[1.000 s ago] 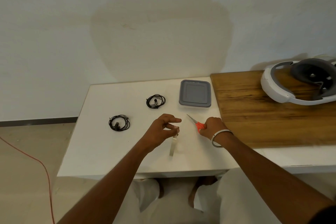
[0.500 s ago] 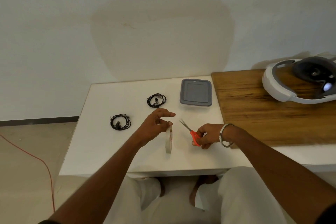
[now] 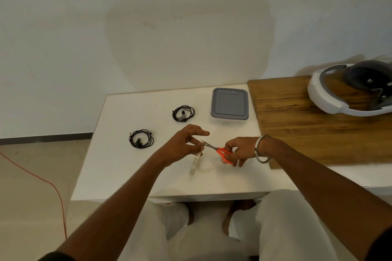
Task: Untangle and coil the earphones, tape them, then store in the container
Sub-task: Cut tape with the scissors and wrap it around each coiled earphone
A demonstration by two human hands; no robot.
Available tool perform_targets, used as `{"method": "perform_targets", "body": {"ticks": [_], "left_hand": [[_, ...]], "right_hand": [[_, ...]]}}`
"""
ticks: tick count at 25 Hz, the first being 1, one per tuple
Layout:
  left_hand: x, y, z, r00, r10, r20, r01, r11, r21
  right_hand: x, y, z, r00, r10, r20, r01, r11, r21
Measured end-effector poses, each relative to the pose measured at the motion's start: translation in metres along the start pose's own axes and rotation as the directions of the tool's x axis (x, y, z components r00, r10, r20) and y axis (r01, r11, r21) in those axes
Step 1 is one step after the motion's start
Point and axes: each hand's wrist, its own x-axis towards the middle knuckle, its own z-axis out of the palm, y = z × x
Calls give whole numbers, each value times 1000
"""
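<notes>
Two coiled black earphones lie on the white table (image 3: 118,167): one earphone coil (image 3: 141,138) at the left, another earphone coil (image 3: 183,113) farther back. A grey lidded container (image 3: 230,104) stands at the back right of the table. My left hand (image 3: 184,144) holds a clear tape roll (image 3: 195,163) upright on its edge and pinches its free end. My right hand (image 3: 238,150) grips orange-handled scissors (image 3: 220,151), whose blade tips touch the tape end by my left fingers.
A wooden board (image 3: 314,125) covers the table's right side, with a white and grey headset (image 3: 347,91) on it. A red cable (image 3: 42,180) runs across the floor at the left. The wall stands just behind the table.
My right hand lifted the scissors, turned them and brought the blades left to the tape. My left hand raised the tape roll upright and drew out its end.
</notes>
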Motion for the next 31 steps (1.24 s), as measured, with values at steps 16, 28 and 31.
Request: {"method": "perform_targets", "body": {"ticks": [16,28,31], "left_hand": [[4,-5,5,999,-7,48,3,996,84],[-1,-4,8,1000,10,-14,-10,999,31],[-2,-1,11,999,5,-32,-5,1000,-24]], "right_hand": [[-3,-13,-7,1000,2,6,-1,994,-107],[-7,-17,-10,999,-19,26,22,993,-114],[-7,-18,-10,999,-7,32,11,993,-116]]}}
